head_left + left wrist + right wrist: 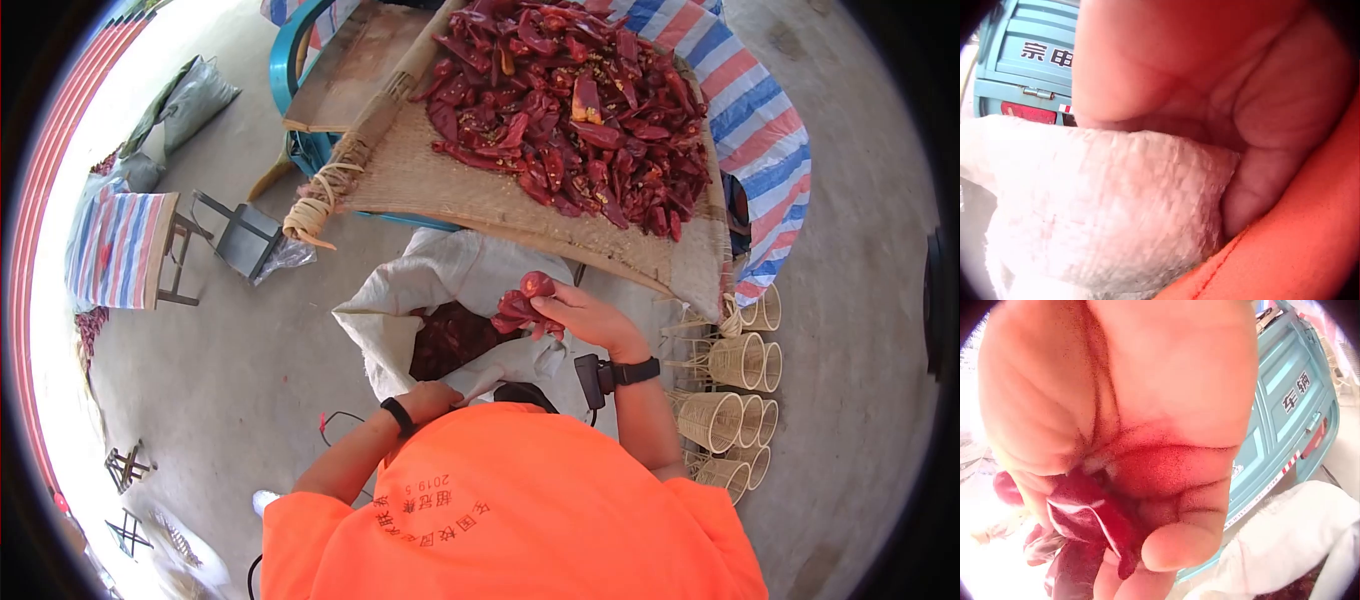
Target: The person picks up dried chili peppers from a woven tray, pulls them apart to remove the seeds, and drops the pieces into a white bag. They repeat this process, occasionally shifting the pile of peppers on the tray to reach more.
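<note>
Several dried red chili peppers [522, 308] are held in my right hand [608, 322], above the right side of an open white woven sack [430, 268]. In the right wrist view the wrinkled peppers [1088, 519] sit between the curled fingers and thumb. More dark red peppers [455, 345] lie inside the sack. My left hand [434, 400] grips the sack's near rim close to the orange shirt. The left wrist view shows the white weave [1104, 206] bunched against the fingers, their tips hidden behind it.
A woven mat [400, 195] heaped with red chili peppers [570, 120] lies ahead, on a blue-green vehicle bed [1272, 419]. Stacked wicker baskets [735, 360] stand at the right. A small grey stool [248, 240] and a striped-cloth-covered table [125, 250] are at the left.
</note>
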Tool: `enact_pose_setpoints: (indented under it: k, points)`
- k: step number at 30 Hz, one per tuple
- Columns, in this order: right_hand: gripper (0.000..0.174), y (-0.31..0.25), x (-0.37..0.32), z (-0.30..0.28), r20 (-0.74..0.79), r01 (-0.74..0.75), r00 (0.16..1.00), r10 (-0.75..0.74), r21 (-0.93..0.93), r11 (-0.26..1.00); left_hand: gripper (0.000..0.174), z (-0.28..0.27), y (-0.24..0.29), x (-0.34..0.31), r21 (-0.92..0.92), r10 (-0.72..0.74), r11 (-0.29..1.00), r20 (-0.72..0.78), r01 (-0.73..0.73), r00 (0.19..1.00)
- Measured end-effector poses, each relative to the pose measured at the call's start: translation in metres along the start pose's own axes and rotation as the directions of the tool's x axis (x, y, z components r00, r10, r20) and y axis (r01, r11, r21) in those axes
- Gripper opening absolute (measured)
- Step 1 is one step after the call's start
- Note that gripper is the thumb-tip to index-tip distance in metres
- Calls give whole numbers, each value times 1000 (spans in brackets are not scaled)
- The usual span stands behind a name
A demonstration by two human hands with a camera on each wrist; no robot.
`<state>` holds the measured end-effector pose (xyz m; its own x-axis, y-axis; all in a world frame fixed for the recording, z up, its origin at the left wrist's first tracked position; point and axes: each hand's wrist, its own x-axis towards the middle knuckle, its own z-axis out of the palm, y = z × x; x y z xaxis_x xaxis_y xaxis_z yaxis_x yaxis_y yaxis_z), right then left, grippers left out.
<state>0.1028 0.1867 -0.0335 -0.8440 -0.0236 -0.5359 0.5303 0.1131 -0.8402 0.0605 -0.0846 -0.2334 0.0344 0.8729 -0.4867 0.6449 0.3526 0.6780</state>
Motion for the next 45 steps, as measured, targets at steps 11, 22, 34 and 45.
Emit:
enact_pose_setpoints:
  k: [11, 22, 34, 45]
  points:
    - [48, 41, 46, 13, 327, -293, 901, 287, -31, 956, 28, 10, -1, 2, -57, -34, 998, 18, 35, 999]
    - [38, 59, 59, 15, 293, -233, 913, 285, -198, 952, 28, 15, -1, 2, -42, -69, 997, -35, 68, 997]
    - [34, 65, 59, 16, 235, -266, 900, 367, -370, 890, 35, 10, -1, 2, -79, -111, 991, -18, 109, 994]
    - [34, 70, 56, 20, 261, -125, 950, 169, -175, 977, 38, 1, 4, 3, 18, -127, 991, -135, 131, 983]
